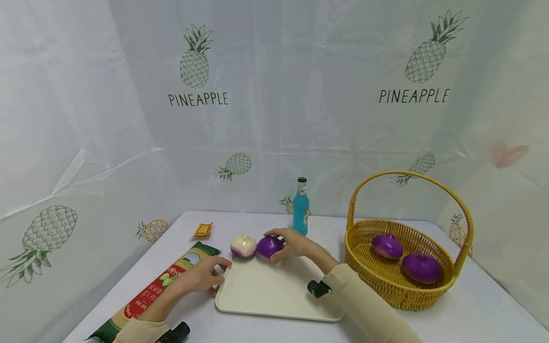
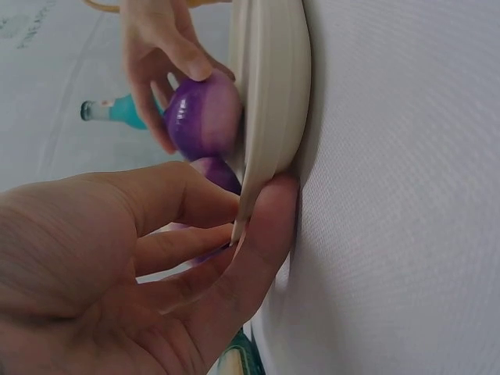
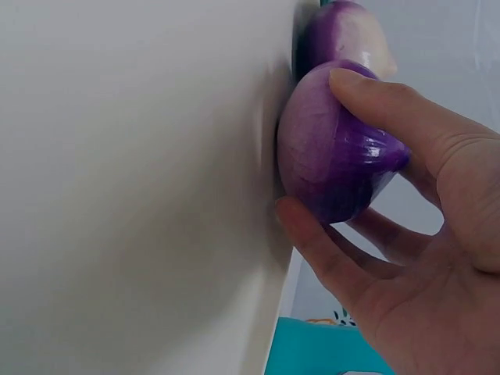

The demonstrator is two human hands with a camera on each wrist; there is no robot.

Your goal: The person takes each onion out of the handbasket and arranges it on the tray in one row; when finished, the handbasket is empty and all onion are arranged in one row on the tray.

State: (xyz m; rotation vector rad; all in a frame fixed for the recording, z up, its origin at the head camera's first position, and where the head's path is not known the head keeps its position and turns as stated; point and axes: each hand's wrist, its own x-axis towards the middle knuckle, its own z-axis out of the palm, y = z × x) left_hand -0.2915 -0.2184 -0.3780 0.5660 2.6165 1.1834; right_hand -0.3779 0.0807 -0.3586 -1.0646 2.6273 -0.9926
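Note:
My left hand (image 1: pixel 200 276) pinches the left rim of a cream rectangular tray (image 1: pixel 274 290); in the left wrist view the thumb lies on one side of the rim and fingers on the other. At the tray's far left part, my right hand (image 1: pixel 293 243) holds a glossy purple onion (image 3: pixel 320 148), thumb and fingers spread round its sides. The onion's base sits right at the tray's surface. Beside it is a white-and-purple onion (image 1: pixel 243 247), close to the tray's far left corner.
Right of the tray stands a yellow wicker basket (image 1: pixel 399 297) with a tall handle and two purple onions (image 1: pixel 422 268) inside. A blue bottle (image 1: pixel 301 212) stands behind the tray. To the left lie a long olive-printed packet (image 1: pixel 158 288) and a small orange wrapped item (image 1: pixel 203 230).

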